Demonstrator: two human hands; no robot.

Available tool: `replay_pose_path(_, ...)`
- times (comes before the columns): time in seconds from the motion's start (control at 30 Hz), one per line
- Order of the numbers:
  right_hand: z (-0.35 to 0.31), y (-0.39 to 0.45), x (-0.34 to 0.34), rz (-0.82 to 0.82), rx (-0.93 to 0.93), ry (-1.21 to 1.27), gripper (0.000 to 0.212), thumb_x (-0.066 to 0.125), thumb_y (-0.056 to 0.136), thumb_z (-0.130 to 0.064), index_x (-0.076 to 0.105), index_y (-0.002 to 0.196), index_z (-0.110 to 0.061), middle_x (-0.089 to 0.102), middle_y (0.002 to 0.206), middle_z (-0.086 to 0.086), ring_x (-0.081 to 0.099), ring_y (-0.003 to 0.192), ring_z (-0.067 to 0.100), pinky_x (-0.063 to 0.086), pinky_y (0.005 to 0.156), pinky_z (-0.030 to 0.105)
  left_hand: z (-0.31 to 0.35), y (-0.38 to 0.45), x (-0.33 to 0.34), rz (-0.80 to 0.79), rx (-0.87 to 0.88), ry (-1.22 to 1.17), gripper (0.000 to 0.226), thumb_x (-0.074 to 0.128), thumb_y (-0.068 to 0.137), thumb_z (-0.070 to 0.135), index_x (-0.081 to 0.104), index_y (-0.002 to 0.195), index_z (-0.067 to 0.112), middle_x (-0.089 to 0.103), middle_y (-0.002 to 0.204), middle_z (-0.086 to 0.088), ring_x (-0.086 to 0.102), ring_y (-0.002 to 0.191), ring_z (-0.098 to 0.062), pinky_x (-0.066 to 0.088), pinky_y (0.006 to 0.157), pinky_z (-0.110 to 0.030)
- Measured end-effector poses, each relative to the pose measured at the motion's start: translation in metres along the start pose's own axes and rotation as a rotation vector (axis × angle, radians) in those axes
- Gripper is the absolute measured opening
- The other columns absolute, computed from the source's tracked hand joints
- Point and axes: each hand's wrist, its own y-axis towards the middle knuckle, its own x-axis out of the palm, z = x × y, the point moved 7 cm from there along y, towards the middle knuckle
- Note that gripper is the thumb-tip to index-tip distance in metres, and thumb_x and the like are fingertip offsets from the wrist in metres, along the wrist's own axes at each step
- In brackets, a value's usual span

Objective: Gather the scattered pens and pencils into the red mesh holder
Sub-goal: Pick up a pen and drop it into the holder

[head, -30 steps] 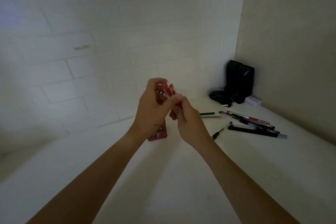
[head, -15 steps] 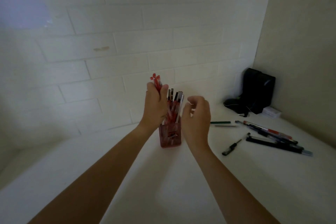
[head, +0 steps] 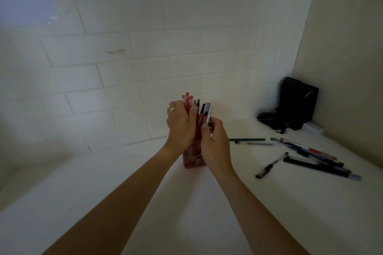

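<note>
The red mesh holder (head: pixel 191 161) stands upright on the white table, mostly hidden behind both hands. A bunch of pens (head: pixel 202 109) sticks up out of it, red ones at the left, black and white ones at the right. My left hand (head: pixel 180 126) grips the red pens from the left. My right hand (head: pixel 215 141) has curled fingers pinching the white and black pens on the right side. More loose pens (head: pixel 310 155) lie on the table to the right, with a green pencil (head: pixel 247 139) nearer the holder and a short black pen (head: pixel 270 165).
A black pouch (head: pixel 294 105) leans in the far right corner beside a small white box (head: pixel 313 128). White tiled wall (head: pixel 145 58) runs behind the holder; a beige wall (head: pixel 348 47) closes the right side.
The holder went from lifted in my hands to standing on the table. My right hand, briefly free beside it, has closed in on the pens at the right.
</note>
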Motion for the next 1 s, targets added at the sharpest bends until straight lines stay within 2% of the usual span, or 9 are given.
replay_pose_path(0.1, -0.004, 0.001, -0.001, -0.013, 0.013, 0.048, 0.024, 0.045, 0.106, -0.032, 0.055, 0.125, -0.022, 0.064, 0.11, -0.003, 0.061, 0.1, 0.013, 0.048, 0.079, 0.024, -0.018, -0.014, 0.01, -0.048, -0.149, 0.133, 0.028, 0.043, 0.102, 0.035, 0.047, 0.109, 0.008, 0.041, 0.123, -0.009, 0.04, 0.119, -0.028, 0.031, 0.1, -0.044)
replay_pose_path(0.23, -0.005, 0.007, 0.004, -0.09, 0.123, 0.182, 0.032, 0.043, 0.104, -0.043, 0.05, 0.131, -0.026, 0.065, 0.109, -0.006, 0.063, 0.098, 0.01, 0.045, 0.074, 0.023, -0.023, -0.025, 0.009, -0.046, -0.139, 0.164, 0.023, 0.044, 0.101, 0.036, 0.041, 0.107, 0.014, 0.043, 0.115, -0.004, 0.045, 0.115, -0.029, 0.033, 0.097, -0.044)
replay_pose_path(0.43, -0.014, 0.031, 0.018, -0.281, 0.18, 0.204, 0.079, 0.062, 0.087, -0.064, 0.03, 0.152, -0.031, 0.059, 0.134, -0.011, 0.06, 0.117, 0.01, 0.046, 0.104, 0.031, -0.014, -0.041, 0.01, -0.096, 0.12, 0.277, 0.057, 0.026, 0.093, 0.05, 0.041, 0.138, 0.018, 0.051, 0.127, -0.002, 0.052, 0.117, -0.022, 0.041, 0.099, -0.041)
replay_pose_path(0.57, -0.015, 0.029, 0.027, -0.32, 0.109, 0.056, 0.046, 0.068, 0.092, -0.044, 0.046, 0.127, -0.024, 0.065, 0.11, -0.008, 0.059, 0.089, -0.006, 0.041, 0.065, 0.005, -0.016, -0.041, 0.016, -0.187, 0.2, 0.377, 0.074, 0.038, 0.092, 0.049, 0.024, 0.156, 0.015, 0.034, 0.155, -0.016, 0.044, 0.137, -0.029, 0.046, 0.105, -0.047)
replay_pose_path(0.63, -0.013, 0.027, 0.026, -0.279, 0.09, 0.069, 0.038, 0.068, 0.093, -0.039, 0.048, 0.121, -0.022, 0.066, 0.106, -0.007, 0.062, 0.088, 0.002, 0.042, 0.066, 0.009, -0.017, -0.042, 0.017, -0.232, 0.173, 0.372, 0.087, 0.049, 0.094, 0.045, 0.005, 0.159, 0.009, 0.02, 0.163, -0.019, 0.037, 0.143, -0.032, 0.042, 0.111, -0.044)
replay_pose_path(0.73, -0.011, 0.028, 0.022, -0.243, 0.086, 0.032, 0.034, 0.069, 0.093, -0.036, 0.052, 0.118, -0.021, 0.066, 0.109, -0.002, 0.063, 0.096, 0.014, 0.044, 0.072, 0.018, -0.019, -0.042, 0.013, -0.22, 0.081, 0.259, 0.105, 0.053, 0.087, 0.051, -0.009, 0.157, 0.005, 0.047, 0.15, -0.015, 0.054, 0.129, -0.031, 0.049, 0.102, -0.048)
replay_pose_path(0.8, -0.006, 0.029, 0.016, -0.286, 0.092, 0.02, 0.038, 0.07, 0.089, -0.044, 0.057, 0.118, -0.023, 0.066, 0.114, -0.003, 0.064, 0.102, 0.012, 0.048, 0.079, 0.024, -0.018, -0.042, 0.01, -0.182, 0.059, 0.221, 0.104, 0.047, 0.081, 0.059, -0.004, 0.158, 0.01, 0.055, 0.144, -0.011, 0.056, 0.127, -0.03, 0.05, 0.1, -0.051)
replay_pose_path(0.9, -0.001, 0.026, -0.013, -0.334, 0.09, 0.009, 0.062, 0.066, 0.083, -0.065, 0.059, 0.129, -0.025, 0.064, 0.129, -0.006, 0.059, 0.119, 0.008, 0.048, 0.099, 0.031, -0.01, -0.047, 0.006, -0.071, 0.097, 0.346, 0.102, 0.044, 0.08, 0.065, 0.012, 0.158, 0.008, 0.036, 0.157, -0.015, 0.036, 0.145, -0.031, 0.034, 0.113, -0.049)
replay_pose_path(1.0, 0.013, 0.024, -0.061, -0.305, 0.058, -0.091, 0.053, 0.059, 0.094, -0.058, 0.059, 0.133, -0.022, 0.061, 0.13, -0.009, 0.056, 0.121, 0.004, 0.042, 0.098, 0.02, 0.019, -0.061, 0.004, 0.067, 0.258, 0.417, 0.099, 0.058, 0.077, 0.062, 0.024, 0.155, 0.01, 0.023, 0.16, -0.017, 0.022, 0.15, -0.032, 0.025, 0.115, -0.048)
